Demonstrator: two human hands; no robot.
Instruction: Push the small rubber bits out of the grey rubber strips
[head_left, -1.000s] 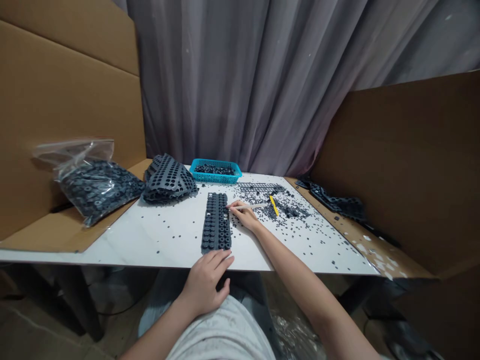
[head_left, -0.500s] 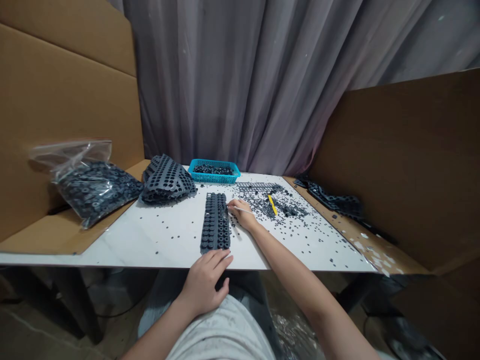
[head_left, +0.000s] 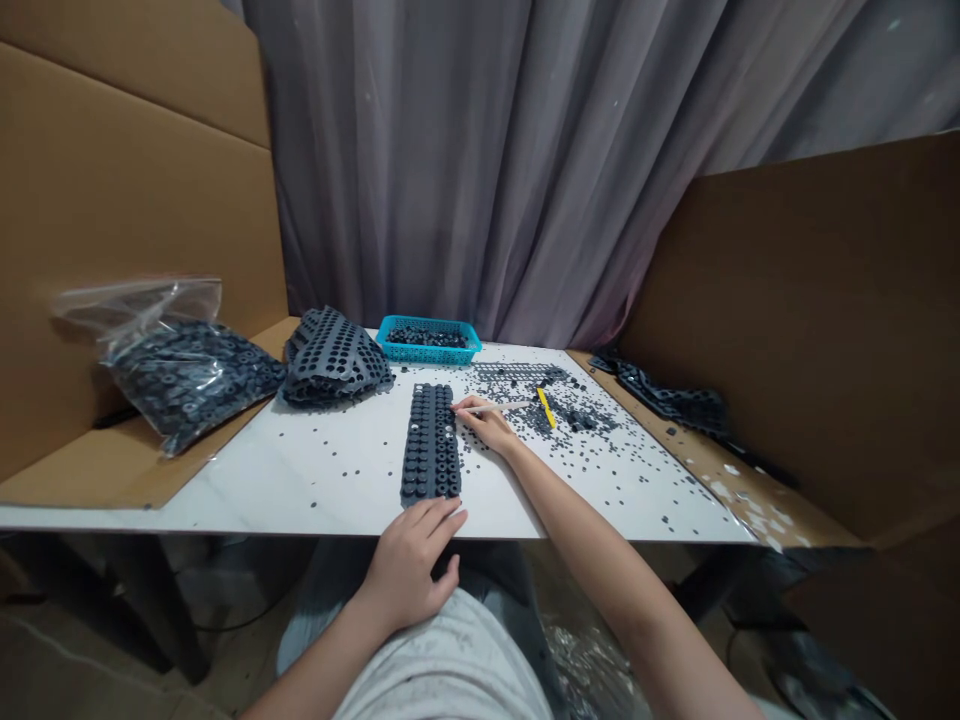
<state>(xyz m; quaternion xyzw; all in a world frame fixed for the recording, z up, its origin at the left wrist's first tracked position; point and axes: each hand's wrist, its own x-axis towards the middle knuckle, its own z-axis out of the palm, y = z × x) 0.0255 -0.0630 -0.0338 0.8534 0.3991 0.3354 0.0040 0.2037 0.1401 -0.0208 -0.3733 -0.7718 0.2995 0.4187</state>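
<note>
A dark studded rubber strip point(head_left: 431, 445) is laid lengthwise on the white worktop point(head_left: 300, 480), so that each end falls under one of the hands. Its near end appears to be touched by the left hand point(head_left: 412, 560), which is flat, loosely spread and empty, seemingly to steady it. A thin pale stick point(head_left: 501, 407) is pinched pen-like in the right hand point(head_left: 487, 425), with its tip set at the strip's far right edge. Small dark bits point(head_left: 600, 440) are scattered just beside.

Stick to the rubber strip

The right hand point(head_left: 489, 424) presses a thin stick point(head_left: 491, 407) against the black rubber strip point(head_left: 430, 446); the left hand point(head_left: 411, 561) rests at the table edge point(head_left: 225, 520).
</note>
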